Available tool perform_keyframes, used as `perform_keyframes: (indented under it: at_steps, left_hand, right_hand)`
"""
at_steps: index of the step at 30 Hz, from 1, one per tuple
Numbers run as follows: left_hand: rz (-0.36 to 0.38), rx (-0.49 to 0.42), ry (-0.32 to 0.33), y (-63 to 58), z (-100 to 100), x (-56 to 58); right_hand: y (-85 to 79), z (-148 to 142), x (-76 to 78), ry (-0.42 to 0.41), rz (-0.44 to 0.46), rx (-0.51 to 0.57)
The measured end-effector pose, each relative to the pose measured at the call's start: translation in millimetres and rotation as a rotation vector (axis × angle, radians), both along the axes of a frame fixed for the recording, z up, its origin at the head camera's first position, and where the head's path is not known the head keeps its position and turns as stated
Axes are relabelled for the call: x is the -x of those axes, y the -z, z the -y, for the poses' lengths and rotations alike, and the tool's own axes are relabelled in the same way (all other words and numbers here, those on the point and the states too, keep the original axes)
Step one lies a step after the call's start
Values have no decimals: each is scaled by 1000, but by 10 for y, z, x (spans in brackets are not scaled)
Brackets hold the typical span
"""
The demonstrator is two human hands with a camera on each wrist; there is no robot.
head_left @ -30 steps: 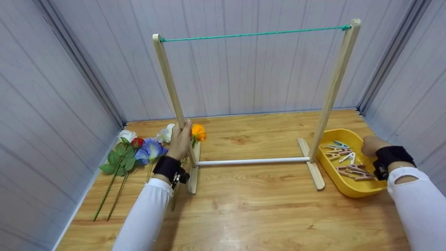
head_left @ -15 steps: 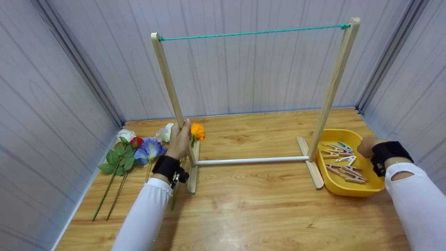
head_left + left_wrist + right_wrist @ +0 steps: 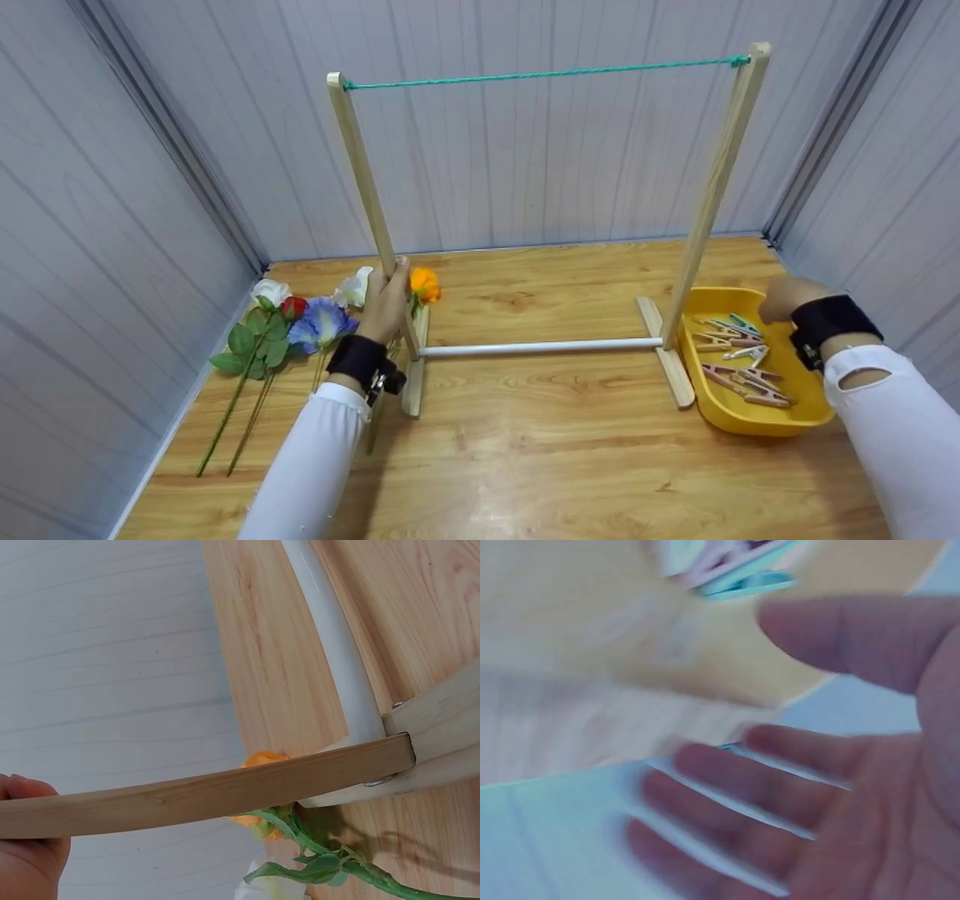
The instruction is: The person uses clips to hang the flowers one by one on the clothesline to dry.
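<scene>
My left hand (image 3: 384, 306) grips the left post (image 3: 364, 176) of a wooden frame low down; the left wrist view shows fingers above and below the wood (image 3: 187, 799). Strung between the post tops is a green cord (image 3: 540, 75), and a white rod (image 3: 540, 348) joins the feet. Over the back right of a yellow plastic basin (image 3: 750, 424) hovers my right hand (image 3: 791, 298). In the right wrist view that hand (image 3: 862, 795) is blurred, its thumb apart from extended fingers, holding nothing. Several clothespins (image 3: 754, 386) lie in the basin.
Left of the frame lie artificial flowers: a white rose (image 3: 270, 291), a red rose (image 3: 293, 306), a blue bloom (image 3: 322, 324) and another white bloom (image 3: 354, 287). An orange flower (image 3: 425, 285) lies behind the left foot. Panel walls (image 3: 480, 165) enclose the wooden tabletop (image 3: 540, 450).
The basin has shifted left against the frame's right foot, then slightly nearer the front, with the clothespins sliding inside. My right hand has moved left and a little back. The left hand keeps its hold.
</scene>
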State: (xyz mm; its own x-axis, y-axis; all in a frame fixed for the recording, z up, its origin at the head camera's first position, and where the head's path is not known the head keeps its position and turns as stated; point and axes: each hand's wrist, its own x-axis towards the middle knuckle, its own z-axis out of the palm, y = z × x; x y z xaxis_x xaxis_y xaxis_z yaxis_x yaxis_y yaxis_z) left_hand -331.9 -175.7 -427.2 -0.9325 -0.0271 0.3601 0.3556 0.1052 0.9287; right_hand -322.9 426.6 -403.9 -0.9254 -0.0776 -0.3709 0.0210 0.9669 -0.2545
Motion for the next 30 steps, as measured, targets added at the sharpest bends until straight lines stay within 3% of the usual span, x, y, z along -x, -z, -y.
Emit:
perform_keyframes:
  at_steps: [2, 4, 9, 12, 19, 30]
  left_hand:
    - [0, 2, -3, -4, 5, -4]
    - [0, 1, -5, -6, 9, -6]
    - [-17, 3, -5, -18, 0, -9]
    - [-24, 6, -5, -15, -4, -17]
    - [-6, 17, 11, -8, -16, -68]
    - [19, 39, 8, -55, -4, -135]
  right_hand:
    - [-46, 129, 8, -24, -98, 83]
    - [-89, 289, 18, -52, -137, 207]
    - [-109, 655, 42, -154, -137, 517]
    - [-71, 767, 30, -214, -154, 601]
    - [-35, 797, -55, -209, -202, 595]
    - [-106, 761, -120, -233, -171, 574]
